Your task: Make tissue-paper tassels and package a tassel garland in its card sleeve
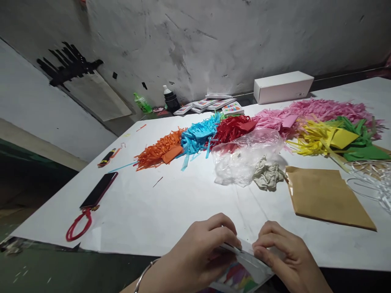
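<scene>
Head view: both hands [244,254] pinch (fingers curled) a packet [241,270].

Two hands, the left hand [195,252] and the right hand [287,256], share one colourful packet [241,272]. On one table [171,207] lie six heaps of paper strips (orange [159,152], blue [198,136], red [233,128], pink [308,114], yellow [317,140], green [360,140]), one phone [98,190], one brown envelope [326,197], one clear plastic bag [244,156], one white box [282,87] and two bottles [171,99].
</scene>
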`<state>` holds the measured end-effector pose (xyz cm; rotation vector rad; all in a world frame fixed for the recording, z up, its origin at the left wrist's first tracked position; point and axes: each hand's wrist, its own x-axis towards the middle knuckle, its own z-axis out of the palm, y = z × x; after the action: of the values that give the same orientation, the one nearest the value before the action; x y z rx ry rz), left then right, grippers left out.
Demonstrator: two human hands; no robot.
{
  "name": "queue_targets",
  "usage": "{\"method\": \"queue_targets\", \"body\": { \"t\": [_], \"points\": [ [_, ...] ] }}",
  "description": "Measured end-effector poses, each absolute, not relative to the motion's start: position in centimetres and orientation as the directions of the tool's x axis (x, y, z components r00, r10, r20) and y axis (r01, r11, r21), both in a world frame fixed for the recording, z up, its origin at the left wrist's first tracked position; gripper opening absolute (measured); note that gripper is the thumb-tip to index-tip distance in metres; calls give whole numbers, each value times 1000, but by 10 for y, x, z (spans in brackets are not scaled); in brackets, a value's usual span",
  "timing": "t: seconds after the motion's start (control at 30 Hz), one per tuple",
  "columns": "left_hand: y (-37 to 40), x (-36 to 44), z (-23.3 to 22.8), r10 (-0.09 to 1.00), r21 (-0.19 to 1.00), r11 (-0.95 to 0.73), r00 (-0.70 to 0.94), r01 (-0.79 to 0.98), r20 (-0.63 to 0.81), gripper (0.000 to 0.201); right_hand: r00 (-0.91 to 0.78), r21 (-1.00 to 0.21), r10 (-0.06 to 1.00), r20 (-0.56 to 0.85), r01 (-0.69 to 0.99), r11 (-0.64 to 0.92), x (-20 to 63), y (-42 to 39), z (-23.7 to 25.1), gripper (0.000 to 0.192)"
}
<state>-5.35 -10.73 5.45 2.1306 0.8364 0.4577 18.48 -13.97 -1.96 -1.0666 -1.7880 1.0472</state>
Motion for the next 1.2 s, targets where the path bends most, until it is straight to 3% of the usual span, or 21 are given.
{"method": "queue_targets", "body": {
  "t": [0.23, 0.53, 0.6, 0.63, 0.73, 0.8, 0.87, 1.0, 1.2],
  "points": [
    [-108, -50, 50, 767, 784, -441, 636, 437, 77, 2, -277, -847, 885, 376, 286, 449, 179, -144, -26, 16],
    [-103, -47, 51, 803, 874, -341, 591, 345, 80, 5, -182, -794, 870, 459, 356, 493, 170, -143, -31, 16],
    [-103, -46, 50, 806, 882, -335, 586, 332, 86, 4, -154, -788, 879, 452, 393, 474, 168, -141, -35, 8],
    [-104, -46, 49, 804, 887, -330, 588, 322, 86, 5, -119, -785, 889, 443, 427, 448, 167, -140, -38, 11],
    [-104, -47, 48, 804, 901, -309, 590, 305, 76, 7, 19, -769, 905, 426, 535, 351, 169, -141, -44, 43],
    [-104, -49, 47, 815, 903, -301, 574, 307, 77, 6, 69, -727, 869, 491, 581, 365, 173, -144, -43, 36],
    [-104, -49, 47, 822, 900, -308, 563, 309, 88, 6, 1, -619, 779, 627, 607, 498, 176, -147, -37, 29],
    [-104, -47, 47, 807, 883, -354, 578, 307, 123, 6, -273, -375, 567, 777, 523, 765, 166, -144, -22, 44],
    [-105, -47, 49, 809, 875, -386, 563, 291, 170, 7, -288, -432, 580, 762, 442, 786, 154, -135, -25, 51]
  ]
}}
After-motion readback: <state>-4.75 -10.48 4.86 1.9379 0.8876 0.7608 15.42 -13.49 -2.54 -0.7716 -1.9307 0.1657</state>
